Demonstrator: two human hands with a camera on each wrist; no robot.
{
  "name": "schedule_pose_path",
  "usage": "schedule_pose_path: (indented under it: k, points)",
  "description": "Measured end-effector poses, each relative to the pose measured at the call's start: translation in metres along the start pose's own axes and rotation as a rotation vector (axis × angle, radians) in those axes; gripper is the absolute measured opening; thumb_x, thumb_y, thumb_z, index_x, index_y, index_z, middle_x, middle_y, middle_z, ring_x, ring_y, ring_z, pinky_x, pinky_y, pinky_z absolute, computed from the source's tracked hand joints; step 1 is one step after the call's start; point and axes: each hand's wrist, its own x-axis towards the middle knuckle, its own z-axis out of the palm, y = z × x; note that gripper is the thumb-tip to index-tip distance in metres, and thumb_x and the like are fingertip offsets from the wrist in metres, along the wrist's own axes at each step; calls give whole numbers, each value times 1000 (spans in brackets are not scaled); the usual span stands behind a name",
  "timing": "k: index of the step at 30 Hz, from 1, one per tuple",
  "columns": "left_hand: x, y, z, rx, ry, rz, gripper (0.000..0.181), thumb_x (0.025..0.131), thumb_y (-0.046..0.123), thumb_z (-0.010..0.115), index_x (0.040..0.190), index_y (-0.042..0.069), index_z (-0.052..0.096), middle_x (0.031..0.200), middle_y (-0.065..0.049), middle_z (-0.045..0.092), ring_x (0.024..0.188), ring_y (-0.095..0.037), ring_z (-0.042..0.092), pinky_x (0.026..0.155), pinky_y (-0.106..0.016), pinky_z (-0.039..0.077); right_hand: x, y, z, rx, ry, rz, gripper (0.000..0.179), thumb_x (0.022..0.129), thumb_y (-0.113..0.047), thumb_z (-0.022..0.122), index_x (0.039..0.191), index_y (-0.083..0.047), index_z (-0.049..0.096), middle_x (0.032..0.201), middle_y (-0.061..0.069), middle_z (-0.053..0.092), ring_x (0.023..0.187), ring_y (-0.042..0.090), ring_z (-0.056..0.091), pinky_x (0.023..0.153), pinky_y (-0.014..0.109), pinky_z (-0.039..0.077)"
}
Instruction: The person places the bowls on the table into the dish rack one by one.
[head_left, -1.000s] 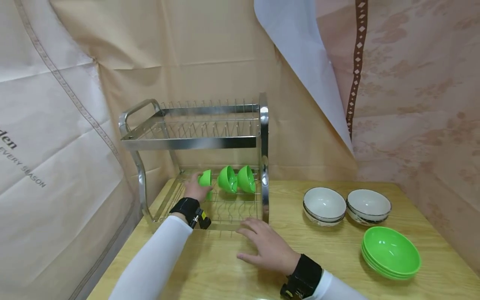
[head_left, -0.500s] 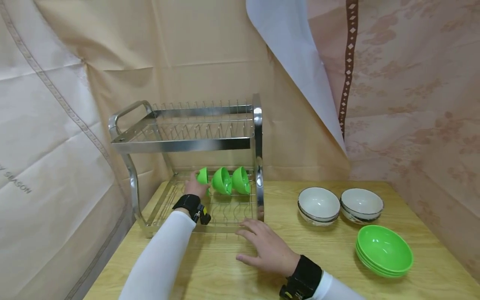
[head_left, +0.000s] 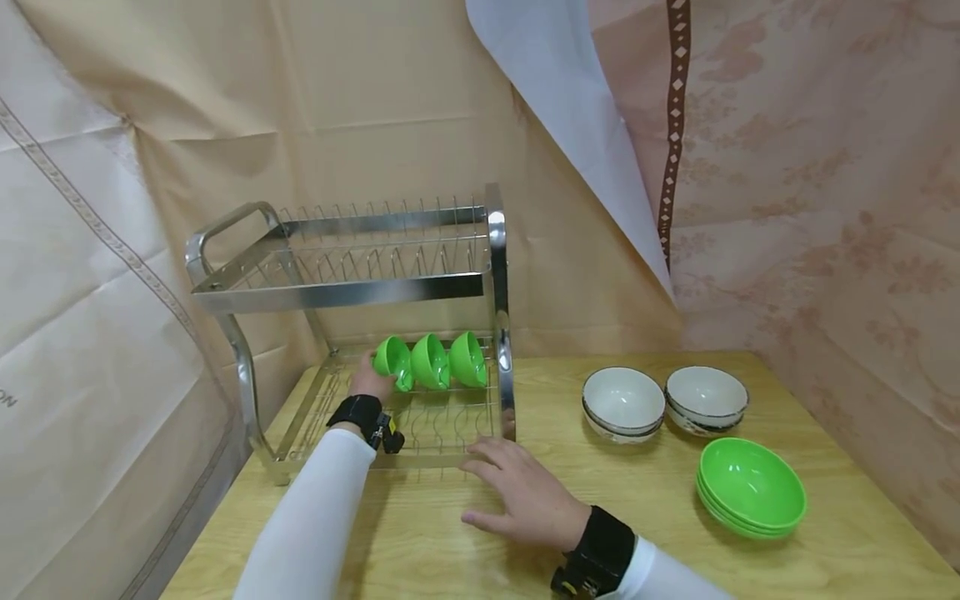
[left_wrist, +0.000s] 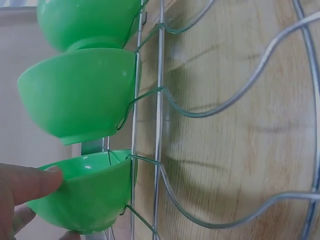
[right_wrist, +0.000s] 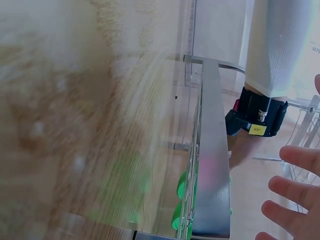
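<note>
At the left end of the row on the dish rack's lower tier, my left hand (head_left: 367, 383) pinches a small green bowl (head_left: 390, 357). In the left wrist view the thumb (left_wrist: 37, 182) lies over the rim of that bowl (left_wrist: 92, 200), with fingertips below its outer side. The bowl stands tipped on its side among the bent wires. Two more green bowls, the middle one (head_left: 427, 360) and the right one (head_left: 467, 358), stand likewise beside it. My right hand (head_left: 528, 496) holds nothing, fingers spread near the rack's front right corner; the right wrist view shows its fingers (right_wrist: 287, 187).
The two-tier metal dish rack (head_left: 337, 293) stands on a wooden table (head_left: 420, 533). To its right are two stacks of white bowls, one left (head_left: 624, 400) and one right (head_left: 707, 396). A stack of larger green bowls (head_left: 752, 483) sits nearer. Cloth hangs behind.
My left hand has turned the leftmost bowl so more of its side shows, close beside the other two. The head view has shifted right. My right hand keeps its pose.
</note>
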Motion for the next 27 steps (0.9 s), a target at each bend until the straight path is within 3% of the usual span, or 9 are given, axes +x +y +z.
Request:
schedule_pose_path:
  k: [3, 13, 18, 23, 27]
  points:
    - [0, 1, -5, -11, -10, -2, 71, 90, 13, 66, 148, 1, 26, 134, -33, 46, 116, -45, 45, 98, -57, 41, 1, -1, -1, 3, 2, -3, 62, 89, -57, 58, 133, -15, 55, 143, 8, 45, 133, 21, 28, 108, 51, 33]
    - [-21, 13, -25, -74, -159, -29, 71, 100, 31, 50, 150, -6, 15, 144, -35, 30, 125, -45, 34, 105, -58, 34, -1, -2, -1, 18, -5, 5, 63, 91, -60, 54, 134, -15, 54, 142, 7, 45, 134, 20, 27, 108, 50, 33]
    - [-37, 20, -28, -166, -124, -17, 75, 101, 40, 45, 151, -3, 10, 147, -36, 23, 128, -47, 28, 106, -60, 30, -8, -1, -7, 41, -19, 21, 62, 92, -60, 51, 135, -16, 54, 143, 6, 44, 134, 20, 27, 108, 51, 34]
    - [-74, 33, -26, -230, -92, 113, 79, 99, 55, 41, 155, 8, 11, 150, -29, 21, 127, -43, 32, 99, -63, 37, -26, 4, -17, 44, -22, 68, 57, 92, -56, 56, 133, -16, 56, 143, 6, 45, 132, 20, 31, 106, 51, 36]
    - [-121, 45, -17, -147, -106, 269, 79, 95, 66, 36, 155, 18, 17, 153, -20, 20, 128, -39, 32, 94, -66, 40, -44, 12, -28, 23, 4, 114, 55, 91, -53, 59, 130, -15, 56, 140, 7, 47, 130, 22, 33, 104, 52, 37]
